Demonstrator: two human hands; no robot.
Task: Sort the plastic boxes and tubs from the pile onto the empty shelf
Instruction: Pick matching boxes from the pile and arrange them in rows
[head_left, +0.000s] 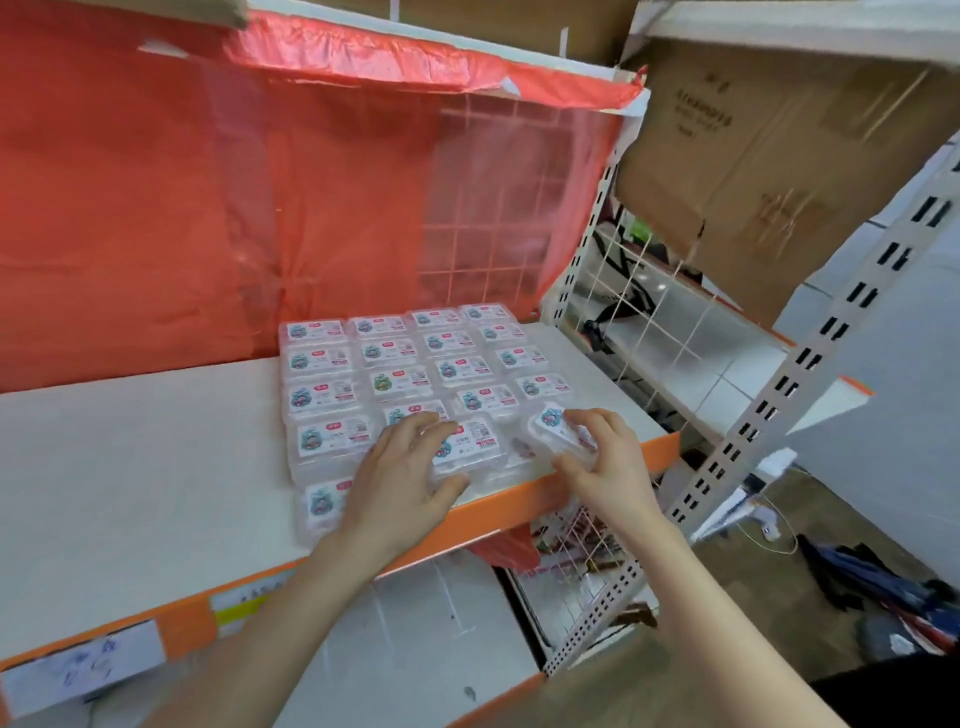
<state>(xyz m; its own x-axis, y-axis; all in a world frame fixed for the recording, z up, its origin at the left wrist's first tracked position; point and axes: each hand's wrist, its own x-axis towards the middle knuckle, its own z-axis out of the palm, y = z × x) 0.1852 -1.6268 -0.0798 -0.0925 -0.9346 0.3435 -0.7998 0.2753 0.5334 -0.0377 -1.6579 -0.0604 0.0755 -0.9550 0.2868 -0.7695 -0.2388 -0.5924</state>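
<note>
Two clear labelled boxes are in your hands, both just behind the orange front edge (524, 496) of the white shelf (130, 467). Your left hand (400, 483) curls over the flat box (470, 449) nearest that edge, fingers on its far side and thumb on its near side, gripping it where it lies in line with the others. Your right hand (605, 462), further right along the edge, pinches the tilted box (556, 423) between curled fingers on top and thumb below; this one sits askew at the right end of the front row. Behind the edge the stacked boxes (395, 364) lie label-up in a tight block of four columns running back toward the red plastic sheet (208, 208). The front-left box (322, 506) lies close to the edge, left of your left wrist. Past the right end of the edge stands a wire grid panel (639, 312), with a cardboard carton (753, 156) above it.
</note>
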